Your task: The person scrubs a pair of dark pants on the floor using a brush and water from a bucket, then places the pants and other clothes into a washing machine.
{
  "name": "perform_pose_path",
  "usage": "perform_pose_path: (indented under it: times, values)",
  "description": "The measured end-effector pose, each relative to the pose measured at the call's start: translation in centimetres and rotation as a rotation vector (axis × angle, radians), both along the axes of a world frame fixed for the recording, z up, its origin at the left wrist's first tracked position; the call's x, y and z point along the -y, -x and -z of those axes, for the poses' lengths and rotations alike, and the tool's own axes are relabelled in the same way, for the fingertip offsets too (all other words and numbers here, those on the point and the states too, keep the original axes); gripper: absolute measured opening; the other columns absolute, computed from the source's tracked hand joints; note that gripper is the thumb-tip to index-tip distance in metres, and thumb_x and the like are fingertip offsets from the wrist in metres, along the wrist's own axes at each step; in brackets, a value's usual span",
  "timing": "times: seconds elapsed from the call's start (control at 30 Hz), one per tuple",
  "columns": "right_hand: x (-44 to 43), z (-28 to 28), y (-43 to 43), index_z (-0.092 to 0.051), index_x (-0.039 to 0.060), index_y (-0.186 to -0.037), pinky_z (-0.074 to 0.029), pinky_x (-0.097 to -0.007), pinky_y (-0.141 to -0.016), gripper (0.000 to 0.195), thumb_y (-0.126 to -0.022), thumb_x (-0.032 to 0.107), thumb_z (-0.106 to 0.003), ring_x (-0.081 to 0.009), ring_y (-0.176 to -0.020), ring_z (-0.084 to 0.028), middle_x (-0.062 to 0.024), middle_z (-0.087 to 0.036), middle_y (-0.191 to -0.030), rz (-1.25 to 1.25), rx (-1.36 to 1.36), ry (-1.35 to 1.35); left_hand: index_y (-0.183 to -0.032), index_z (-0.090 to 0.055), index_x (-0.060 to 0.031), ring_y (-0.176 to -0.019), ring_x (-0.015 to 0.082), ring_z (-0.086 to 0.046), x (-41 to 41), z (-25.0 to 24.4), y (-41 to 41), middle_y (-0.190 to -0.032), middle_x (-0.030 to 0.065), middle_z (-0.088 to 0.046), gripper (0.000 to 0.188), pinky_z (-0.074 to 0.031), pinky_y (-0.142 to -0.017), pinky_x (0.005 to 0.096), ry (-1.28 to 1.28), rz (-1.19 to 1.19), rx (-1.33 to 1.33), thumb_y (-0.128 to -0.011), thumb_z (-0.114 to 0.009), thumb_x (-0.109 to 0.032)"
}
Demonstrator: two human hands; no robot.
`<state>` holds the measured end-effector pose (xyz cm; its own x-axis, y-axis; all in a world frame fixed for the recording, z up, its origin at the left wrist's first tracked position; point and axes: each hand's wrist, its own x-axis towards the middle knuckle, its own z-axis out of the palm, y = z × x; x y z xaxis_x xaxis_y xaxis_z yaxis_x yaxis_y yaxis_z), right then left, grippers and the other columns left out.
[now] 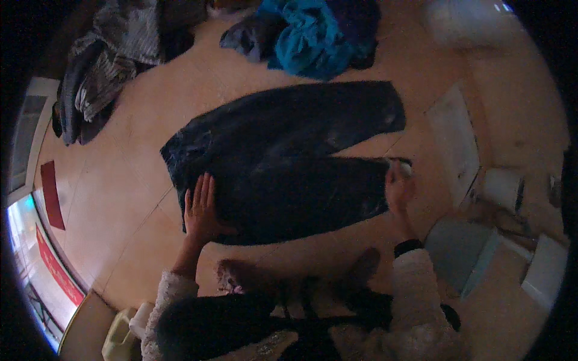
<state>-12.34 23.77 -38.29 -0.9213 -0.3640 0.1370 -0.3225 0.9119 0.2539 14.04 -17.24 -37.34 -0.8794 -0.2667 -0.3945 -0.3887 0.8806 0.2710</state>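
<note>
A pair of dark trousers (289, 189) lies spread on the tiled floor, its waist towards the left and both legs pointing right. My left hand (202, 212) presses flat on the near side below the waistband, fingers stretched out and holding nothing. At the hem of the nearer leg is my right hand (400, 187), slightly blurred, with its fingers curled about a small white object (406, 168). Most of that object is covered, so its kind is unclear. Pale marks show on the dark cloth.
Beyond the trousers lie a heap of teal and dark clothes (311, 40) and a pile of grey clothes (108, 67). A grey-blue bin-like container (458, 252) stands at right. A yellowish jug (118, 334) is at lower left, near a doorway with a red mat (58, 266).
</note>
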Motion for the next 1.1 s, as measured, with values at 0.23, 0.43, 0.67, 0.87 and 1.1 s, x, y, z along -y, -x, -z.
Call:
perform_pose_path:
  times: [0.23,0.43,0.67,0.87,1.1]
  values:
    - [17.5,1.6,-11.6,-0.058,0.0207,-0.111,-0.041,-0.0468,-0.067,0.036,-0.078,0.036,-0.061,-0.0310,-0.085,-0.055,-0.0125,-0.058,-0.095,-0.188,0.395,0.298,-0.143,-0.011,-0.0049,-0.139,0.0281,-0.012,-1.7,-0.7,1.3,-0.150,0.0144,-0.011,0.142,-0.007,-0.108,0.0557,0.108,-0.051,0.130,-0.034,-0.080,-0.063]
    - [3.0,1.7,-0.9,-0.056,0.0196,-0.118,-0.044,-0.0448,-0.062,0.041,-0.081,0.037,-0.057,-0.0325,-0.075,-0.055,-0.0180,-0.061,-0.089,-0.077,-0.048,0.154,-0.144,-0.009,-0.0059,-0.140,0.0268,-0.008,0.2,1.3,-1.0,-0.151,0.0131,-0.006,0.147,-0.002,-0.105,0.0613,0.145,0.044,-0.032,-0.031,-0.076,-0.071]
    - [14.1,-1.0,-6.0,-0.064,0.0136,-0.100,-0.045,-0.0419,-0.072,0.027,-0.083,0.034,-0.059,-0.0294,-0.082,-0.057,-0.0122,-0.061,-0.090,-0.130,0.411,0.609,-0.143,-0.007,-0.0033,-0.140,0.0288,-0.007,-1.1,1.9,0.3,-0.151,0.0158,-0.005,0.156,0.003,-0.104,0.0616,0.315,0.009,0.224,-0.022,-0.075,-0.073]
    - [6.6,3.0,-1.6,-0.058,0.0203,-0.118,-0.043,-0.0458,-0.064,0.043,-0.076,0.028,-0.065,-0.0313,-0.082,-0.055,-0.0106,-0.059,-0.093,-0.312,0.148,0.458,-0.143,-0.004,-0.0028,-0.140,0.0290,-0.006,-0.7,2.2,-0.6,-0.151,0.0154,-0.004,0.158,0.004,-0.103,0.0629,0.222,-0.005,0.058,-0.021,-0.076,-0.072]
    - [0.6,2.7,0.2,-0.055,0.0118,-0.121,-0.045,-0.0446,-0.067,0.047,-0.081,0.038,-0.060,-0.0339,-0.081,-0.056,-0.0195,-0.060,-0.089,0.119,0.082,0.192,-0.143,-0.003,-0.0028,-0.140,0.0296,-0.005,-1.1,1.7,0.6,-0.151,0.0153,-0.003,0.158,0.003,-0.102,0.0645,0.321,-0.006,0.232,-0.021,-0.078,-0.069]
